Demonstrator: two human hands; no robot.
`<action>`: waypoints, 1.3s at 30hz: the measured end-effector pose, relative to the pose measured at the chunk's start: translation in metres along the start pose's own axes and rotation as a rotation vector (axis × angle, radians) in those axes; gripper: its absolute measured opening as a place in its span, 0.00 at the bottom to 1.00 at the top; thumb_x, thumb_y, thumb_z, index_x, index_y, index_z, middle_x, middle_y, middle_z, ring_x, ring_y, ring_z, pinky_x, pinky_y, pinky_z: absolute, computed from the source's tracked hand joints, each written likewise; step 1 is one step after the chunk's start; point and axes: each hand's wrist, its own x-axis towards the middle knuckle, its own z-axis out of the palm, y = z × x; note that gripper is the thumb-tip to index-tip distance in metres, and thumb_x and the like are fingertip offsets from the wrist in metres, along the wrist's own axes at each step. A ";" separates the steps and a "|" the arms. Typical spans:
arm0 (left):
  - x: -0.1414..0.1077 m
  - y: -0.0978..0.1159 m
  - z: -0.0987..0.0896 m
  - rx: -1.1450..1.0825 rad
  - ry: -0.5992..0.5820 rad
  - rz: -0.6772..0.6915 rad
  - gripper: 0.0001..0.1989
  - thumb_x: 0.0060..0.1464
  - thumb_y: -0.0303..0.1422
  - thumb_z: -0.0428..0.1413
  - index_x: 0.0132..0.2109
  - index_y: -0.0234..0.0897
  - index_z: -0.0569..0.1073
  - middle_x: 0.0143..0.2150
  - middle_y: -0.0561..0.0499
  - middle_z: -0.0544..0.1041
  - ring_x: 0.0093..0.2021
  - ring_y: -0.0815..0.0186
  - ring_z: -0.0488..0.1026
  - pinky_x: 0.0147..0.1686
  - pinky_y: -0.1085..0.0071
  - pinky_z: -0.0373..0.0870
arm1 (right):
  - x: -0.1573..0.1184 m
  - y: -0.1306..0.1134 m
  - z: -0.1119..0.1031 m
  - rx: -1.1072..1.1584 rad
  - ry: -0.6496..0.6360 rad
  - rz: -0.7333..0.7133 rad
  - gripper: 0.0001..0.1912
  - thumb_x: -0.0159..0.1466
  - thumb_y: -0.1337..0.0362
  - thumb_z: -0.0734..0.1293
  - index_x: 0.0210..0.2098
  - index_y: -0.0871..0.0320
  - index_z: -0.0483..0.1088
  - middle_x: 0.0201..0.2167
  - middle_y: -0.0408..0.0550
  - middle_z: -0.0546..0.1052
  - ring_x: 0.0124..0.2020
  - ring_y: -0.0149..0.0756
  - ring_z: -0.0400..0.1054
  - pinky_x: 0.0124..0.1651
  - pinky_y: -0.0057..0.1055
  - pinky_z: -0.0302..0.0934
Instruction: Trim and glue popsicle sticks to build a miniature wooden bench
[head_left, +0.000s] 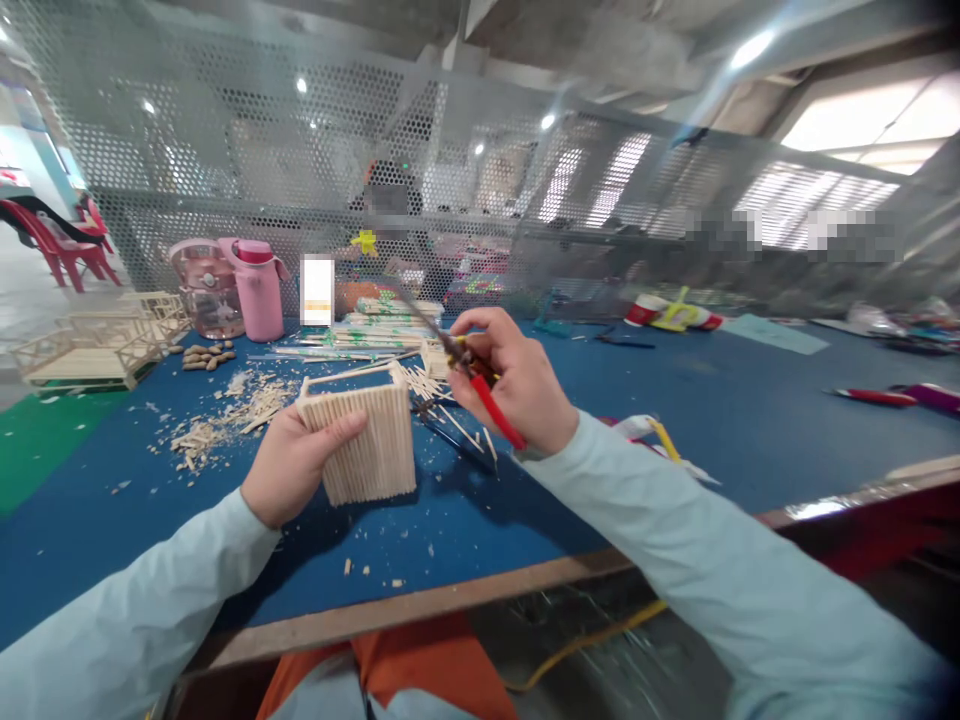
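Head: left hand (292,462) grips stick box (379,455); right hand (529,390), perhaps pliers (498,412); scraps (255,410), bottles (259,295) beyond.

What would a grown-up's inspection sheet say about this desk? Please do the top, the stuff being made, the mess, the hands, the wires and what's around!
Surface: blue tabletop, littered with small wood bits.
Job's things: a stick box made of pale sticks side by side; a red-handled tool, its tip blurred.
Clutter: wood scraps, peanuts and a pink bottle beyond the box, to the left.
Hands: left hand grips the box, thumb across its side; right hand holds the tool.
Cables: a yellow cord-like strip below the table edge; cannot tell if it's a wire.
Surroundings: perforated screen behind; red chairs far left.
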 end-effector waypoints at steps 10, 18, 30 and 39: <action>0.030 -0.002 -0.011 -0.369 0.185 -0.363 0.15 0.52 0.24 0.45 0.45 0.23 0.71 0.33 0.41 0.79 0.33 0.60 0.77 0.38 0.66 0.73 | -0.007 0.033 0.073 0.826 -0.182 0.534 0.19 0.47 0.55 0.71 0.33 0.57 0.61 0.22 0.38 0.68 0.17 0.25 0.60 0.19 0.23 0.53; 0.020 0.009 -0.004 -0.284 0.048 -0.119 0.14 0.51 0.30 0.54 0.45 0.31 0.72 0.39 0.45 0.79 0.39 0.59 0.76 0.40 0.65 0.72 | -0.011 0.021 0.072 1.078 0.017 0.600 0.22 0.41 0.67 0.72 0.33 0.56 0.62 0.22 0.35 0.67 0.23 0.26 0.62 0.27 0.25 0.56; 0.034 0.011 -0.035 0.400 0.254 -0.058 0.18 0.46 0.46 0.56 0.24 0.33 0.68 0.20 0.51 0.72 0.19 0.71 0.68 0.20 0.75 0.67 | -0.009 0.040 0.085 1.192 0.211 0.767 0.20 0.41 0.66 0.69 0.34 0.57 0.62 0.19 0.35 0.68 0.21 0.29 0.64 0.27 0.27 0.58; 0.044 -0.012 -0.053 0.697 0.327 -0.038 0.13 0.50 0.43 0.50 0.33 0.37 0.66 0.23 0.54 0.69 0.17 0.70 0.65 0.15 0.75 0.61 | -0.008 0.057 0.079 0.909 0.155 0.828 0.16 0.47 0.57 0.70 0.27 0.57 0.59 0.16 0.37 0.66 0.15 0.27 0.60 0.16 0.25 0.54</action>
